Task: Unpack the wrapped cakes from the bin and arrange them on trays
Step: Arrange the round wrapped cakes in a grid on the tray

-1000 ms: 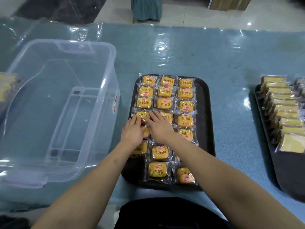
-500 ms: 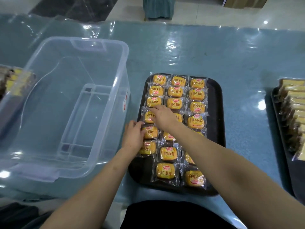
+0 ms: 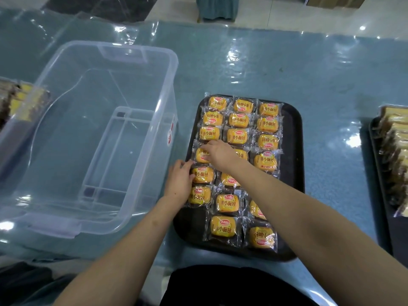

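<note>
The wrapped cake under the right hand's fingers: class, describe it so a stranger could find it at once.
Start at the black tray right of the clear bin. Follow its left column of wrapped cakes to the fourth cake from the far end. Alone in that column, the right hand rests its fingers on it; the left hand touches the cake nearer the person.

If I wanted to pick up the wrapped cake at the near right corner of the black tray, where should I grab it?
Probably pinch the wrapped cake across its near and far sides, coming straight down from above. It lies flat on the black tray with a neighbour close on its left, so a sideways approach looks crowded there. The loose clear wrapper edge on its right, over bare tray, also offers an easy pinch.
</note>
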Tool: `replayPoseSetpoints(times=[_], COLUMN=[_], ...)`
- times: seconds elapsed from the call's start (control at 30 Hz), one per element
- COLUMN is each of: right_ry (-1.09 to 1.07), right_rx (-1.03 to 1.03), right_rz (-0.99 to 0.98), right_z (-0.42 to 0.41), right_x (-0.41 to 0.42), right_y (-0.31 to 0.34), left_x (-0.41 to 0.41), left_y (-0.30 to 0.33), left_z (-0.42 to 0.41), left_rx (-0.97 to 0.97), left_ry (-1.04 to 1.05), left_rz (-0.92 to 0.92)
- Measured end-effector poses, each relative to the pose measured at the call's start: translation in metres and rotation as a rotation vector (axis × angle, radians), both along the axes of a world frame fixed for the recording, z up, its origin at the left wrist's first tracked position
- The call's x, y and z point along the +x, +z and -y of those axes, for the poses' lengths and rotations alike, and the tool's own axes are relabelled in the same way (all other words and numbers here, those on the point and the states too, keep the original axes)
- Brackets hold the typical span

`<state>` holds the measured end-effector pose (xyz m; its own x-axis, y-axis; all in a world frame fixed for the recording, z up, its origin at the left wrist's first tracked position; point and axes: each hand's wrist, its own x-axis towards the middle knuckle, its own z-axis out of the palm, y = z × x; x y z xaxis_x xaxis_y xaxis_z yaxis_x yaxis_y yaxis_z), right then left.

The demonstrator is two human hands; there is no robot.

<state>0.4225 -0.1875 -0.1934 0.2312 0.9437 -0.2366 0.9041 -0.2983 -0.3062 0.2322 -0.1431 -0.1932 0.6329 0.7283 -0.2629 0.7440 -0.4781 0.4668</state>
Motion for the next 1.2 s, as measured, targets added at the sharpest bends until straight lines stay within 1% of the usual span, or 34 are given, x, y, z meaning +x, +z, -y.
replayPoseSetpoints(times=[0.17,0.33,0.43,0.57,0.67,0.73,0.8,0.9,0.97,1.07,1.2], right_ry=[-0.026,-0.094,-0.111,-0.121,-0.127,-0.138,-0.17,-0.216,-0.26,-0.334,-0.421], right_rx=[0.056,0.203,0.17,0.121,0.108,0.099,0.121,0.237,0.288,0.221,0.048], right_rz=[-0.047,0.001,0.006,-0.006,-0.017,-0.043,-0.088,-0.098,-0.056,-0.06,-0.092], right_z=[0.005,0.022,0.03,0.032,0.031,0.029,0.03,0.043,0.057,0.075,0.077], right_x=[-0.002,-0.008,-0.008,-0.007,-0.006,-0.006,-0.008,-0.012,-0.018,-0.027,-0.03], right_y=[-0.002,-0.008,-0.011,-0.011,-0.009,-0.008,-0.005,-0.004,-0.004,-0.001,0.004], left_x=[0.001,0.013,0.026,0.034,0.035,0.035,0.032,0.02,0.011,0.002,-0.002], left_y=[-0.001,0.003,0.004,0.002,0.002,0.002,0.001,0.001,0.001,-0.001,-0.002], left_z=[-0.001,-0.009,-0.01,-0.013,-0.012,-0.013,-0.014,-0.012,-0.008,-0.004,-0.004], left_rx=[0.018,0.173,0.183,0.122,0.113,0.091,0.094,0.163,0.138,0.018,-0.047], left_ry=[-0.014,-0.151,-0.229,-0.234,-0.241,-0.235,-0.211,-0.095,-0.002,0.128,0.205], left_rz=[-0.015,-0.073,-0.145,-0.289,-0.331,-0.319,-0.256,-0.107,-0.037,0.04,0.045])
